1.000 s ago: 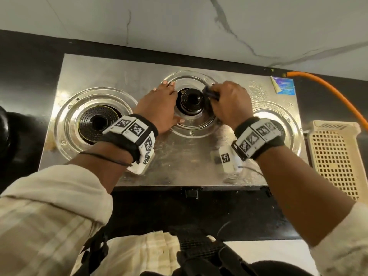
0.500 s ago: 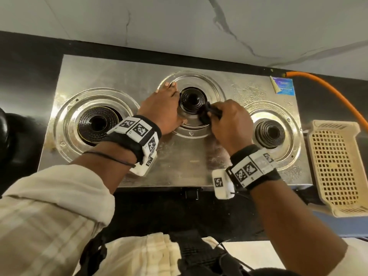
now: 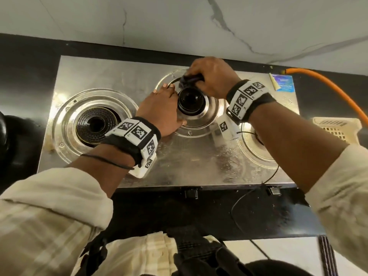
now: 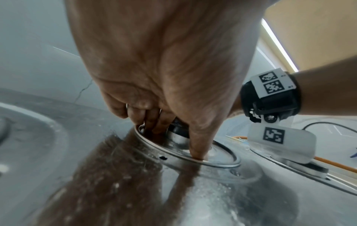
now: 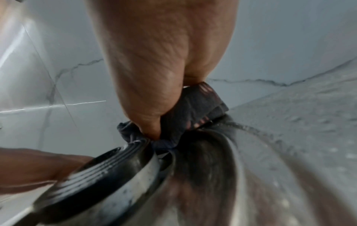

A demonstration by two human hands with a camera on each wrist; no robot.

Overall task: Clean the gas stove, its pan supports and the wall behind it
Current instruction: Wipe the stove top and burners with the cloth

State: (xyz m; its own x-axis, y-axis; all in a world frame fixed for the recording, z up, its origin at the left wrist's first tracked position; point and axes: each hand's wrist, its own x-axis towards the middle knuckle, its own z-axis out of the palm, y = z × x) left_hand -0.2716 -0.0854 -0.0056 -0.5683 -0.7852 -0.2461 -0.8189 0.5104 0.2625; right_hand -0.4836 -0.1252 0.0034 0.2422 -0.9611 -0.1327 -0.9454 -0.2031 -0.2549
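A steel gas stove lies on a black counter with no pan supports on it. My right hand grips a dark cloth and presses it into the dish behind the middle burner. My left hand lies on the left side of that burner's steel ring, fingers straight, thumb tip pressing on the ring. The marble wall stands right behind the stove.
A large left burner sits uncovered; the right burner is mostly hidden under my right forearm. An orange gas hose runs off at the back right. A cream plastic basket stands to the right. A blue sticker marks the stove's back right corner.
My right hand has carried the cloth from the front right of the middle burner round to its far side. The left hand has stayed on the ring.
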